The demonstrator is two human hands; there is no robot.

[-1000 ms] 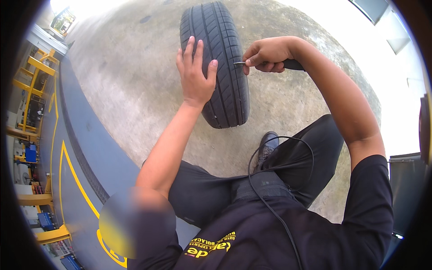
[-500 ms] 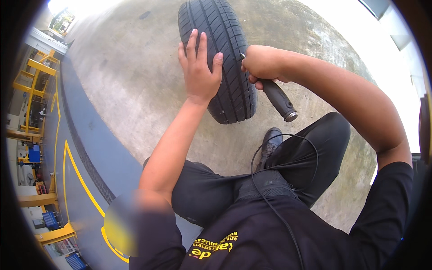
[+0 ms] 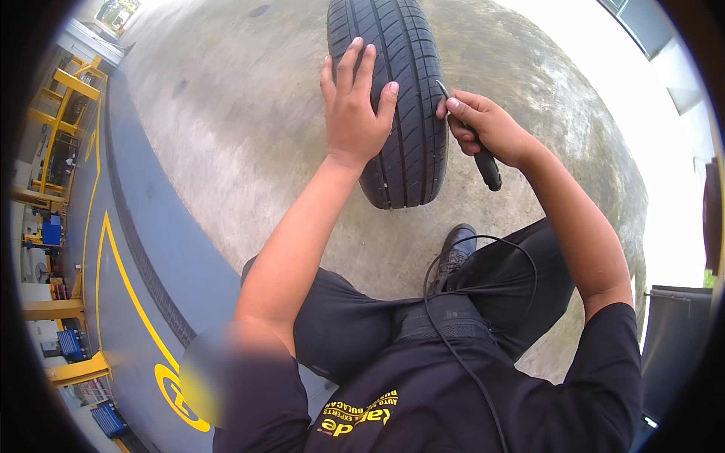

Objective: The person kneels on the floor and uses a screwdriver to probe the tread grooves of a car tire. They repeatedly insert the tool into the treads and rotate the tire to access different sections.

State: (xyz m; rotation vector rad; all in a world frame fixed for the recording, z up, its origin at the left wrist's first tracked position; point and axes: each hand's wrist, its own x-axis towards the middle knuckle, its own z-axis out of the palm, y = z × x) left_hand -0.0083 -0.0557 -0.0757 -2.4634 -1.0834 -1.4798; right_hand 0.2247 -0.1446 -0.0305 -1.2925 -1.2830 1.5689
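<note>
a tire (image 3: 414,113), likely heavy and stiff, stands at 12 o'clock, spread left hand (image 3: 356,109) on its grippy-looking tread (image 3: 394,170), probably the best hold; at 1 o'clock the right hand (image 3: 483,124) grips a tool (image 3: 491,175).

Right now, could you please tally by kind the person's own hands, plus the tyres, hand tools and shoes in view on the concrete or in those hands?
Hands: 2 (left hand, right hand)
Tyres: 1 (black tyre, under the left hand)
Hand tools: 1 (dark-handled tool, in the right hand)
Shoes: 1 (dark shoe)
Total: 5
</note>
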